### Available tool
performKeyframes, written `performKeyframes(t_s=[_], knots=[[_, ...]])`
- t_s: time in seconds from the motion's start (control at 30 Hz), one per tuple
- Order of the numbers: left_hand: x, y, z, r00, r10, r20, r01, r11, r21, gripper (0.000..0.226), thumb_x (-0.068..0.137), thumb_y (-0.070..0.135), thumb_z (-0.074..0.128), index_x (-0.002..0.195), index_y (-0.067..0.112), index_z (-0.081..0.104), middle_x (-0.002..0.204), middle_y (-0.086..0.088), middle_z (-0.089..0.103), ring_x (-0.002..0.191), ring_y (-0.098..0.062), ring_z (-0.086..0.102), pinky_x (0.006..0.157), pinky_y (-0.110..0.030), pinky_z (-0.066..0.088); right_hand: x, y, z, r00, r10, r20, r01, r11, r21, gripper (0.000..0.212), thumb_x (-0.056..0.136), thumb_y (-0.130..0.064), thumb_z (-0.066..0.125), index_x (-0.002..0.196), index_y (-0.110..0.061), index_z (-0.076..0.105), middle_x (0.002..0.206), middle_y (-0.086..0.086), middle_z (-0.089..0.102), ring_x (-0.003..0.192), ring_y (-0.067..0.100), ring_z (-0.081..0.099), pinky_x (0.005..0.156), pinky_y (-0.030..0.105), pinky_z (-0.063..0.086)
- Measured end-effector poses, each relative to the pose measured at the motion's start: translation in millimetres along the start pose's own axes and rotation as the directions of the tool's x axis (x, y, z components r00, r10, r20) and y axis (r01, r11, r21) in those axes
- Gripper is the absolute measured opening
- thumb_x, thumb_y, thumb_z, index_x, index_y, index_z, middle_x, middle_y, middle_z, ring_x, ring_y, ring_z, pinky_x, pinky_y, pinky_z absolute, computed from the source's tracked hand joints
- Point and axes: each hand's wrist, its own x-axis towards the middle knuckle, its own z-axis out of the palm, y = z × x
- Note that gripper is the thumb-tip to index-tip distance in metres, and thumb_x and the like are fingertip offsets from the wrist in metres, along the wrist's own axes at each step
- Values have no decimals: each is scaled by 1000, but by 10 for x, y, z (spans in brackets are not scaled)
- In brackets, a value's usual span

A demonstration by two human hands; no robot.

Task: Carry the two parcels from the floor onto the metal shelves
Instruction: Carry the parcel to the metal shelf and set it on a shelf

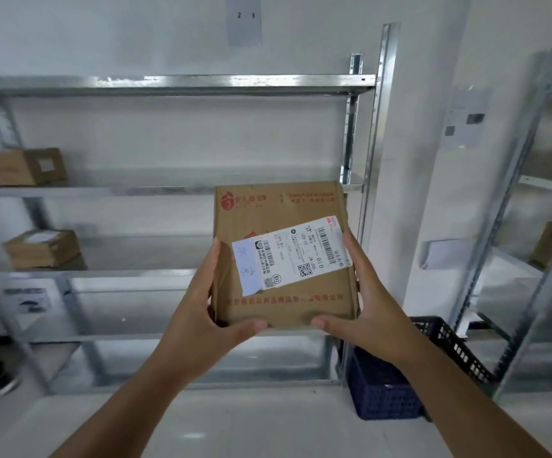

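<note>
1. Parcel [284,256] held up off the floor in both hands, in front of the metal shelves [175,190], label side facing the camera — likely so the printed label [293,256] stays readable on the way in.
2. Left hand [207,305] clamped on the left edge, fingers wrapped behind the cardboard, thumb pressed along the near bottom edge; right hand [364,299] mirrors it on the right edge. Closed grip on both sides, sharing the weight and keeping a flat box from twisting.
3. Tilted slightly, far edge raised to about the level of the middle shelf board — seemingly lined up for sliding in there, where the right stretch of the board lies bare.
4. Two other boxes sit far left: one brown box [20,166] on the middle level, a smaller box [43,247] one level down. Whether either counts as one of the task's two parcels cannot be told.
5. Blue crate [387,385] on the floor near the right upright [372,166], below the held parcel — well apart from the hands.
6. Judged stage: carrying, not yet set down. Next move calls for clearing the shelf lip and keeping wide of the right upright, which stands just beside the parcel's right edge.
</note>
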Motion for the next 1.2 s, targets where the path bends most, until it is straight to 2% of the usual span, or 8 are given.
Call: performKeyframes(t_s=[0.13, 0.23, 0.47, 0.57, 0.73, 0.97, 1.13, 1.2], knots=[[19, 98, 149, 999, 31, 32, -31, 1000, 6, 132, 71, -4, 92, 160, 56, 15, 135, 41, 58, 123, 13, 61, 73, -15, 62, 27, 53, -228, 998, -50, 37, 51, 998, -31, 136, 75, -15, 95, 160, -58, -1, 162, -37, 27, 134, -30, 37, 95, 2, 46], [67, 187, 244, 995, 59, 77, -62, 997, 36, 135, 69, -5, 93, 158, 55, 12, 130, 50, 54, 121, 20, 58, 75, -11, 60, 65, 97, -382, 994, -66, 86, 70, 996, -49, 140, 72, -18, 97, 160, -59, -4, 167, -30, 28, 147, -12, 39, 113, 22, 48], [392, 289, 434, 981, 170, 94, -173, 985, 17, 125, 73, -10, 89, 141, 73, 24, 137, 39, 60, 128, 7, 62, 87, -21, 62, 285, 205, -659, 995, -82, 59, 82, 997, 1, 132, 70, -36, 98, 158, -64, 3, 166, -30, 32, 149, -1, 44, 120, 46, 46], [626, 268, 508, 975, 184, 121, -181, 983, -37, 116, 77, -13, 85, 150, 59, 29, 146, 21, 62, 135, -8, 63, 96, -34, 62, 482, 285, -735, 995, -79, 56, 79, 997, 8, 132, 64, -51, 97, 157, -65, 4, 167, -24, 33, 150, 9, 46, 118, 52, 47], [1084, 14, 574, 974, 185, 132, -175, 981, -90, 116, 79, -9, 85, 160, 43, 21, 145, 25, 62, 135, -6, 62, 93, -29, 63, 909, 494, -807, 996, -83, 35, 84, 996, -27, 131, 65, -48, 97, 157, -65, 5, 166, -23, 35, 149, 8, 46, 115, 49, 50], [1962, -382, 521, 964, 232, 131, -219, 969, -111, 124, 77, -6, 88, 163, 43, 14, 148, 25, 59, 137, -4, 60, 96, -26, 61, 1674, 832, -857, 998, -68, 9, 68, 997, -48, 130, 76, -18, 94, 159, -61, 3, 155, -38, 36, 134, -18, 49, 97, 11, 53], [2652, -599, 448, 960, 237, 149, -216, 966, -144, 126, 77, -6, 88, 162, 48, 13, 148, 29, 58, 137, -4, 60, 94, -33, 63, 2261, 977, -889, 997, -66, -44, 64, 997, -51, 129, 74, -19, 94, 156, -67, 6, 157, -36, 37, 134, -17, 50, 98, 15, 55], [2907, -667, 459, 953, 255, 163, -231, 961, -151, 123, 77, -9, 86, 158, 51, 16, 144, 33, 59, 135, 0, 60, 91, -25, 62, 2471, 1080, -923, 996, -67, -65, 64, 997, -49, 128, 76, -15, 94, 153, -69, 7, 151, -44, 37, 130, -21, 50, 94, 11, 54]])
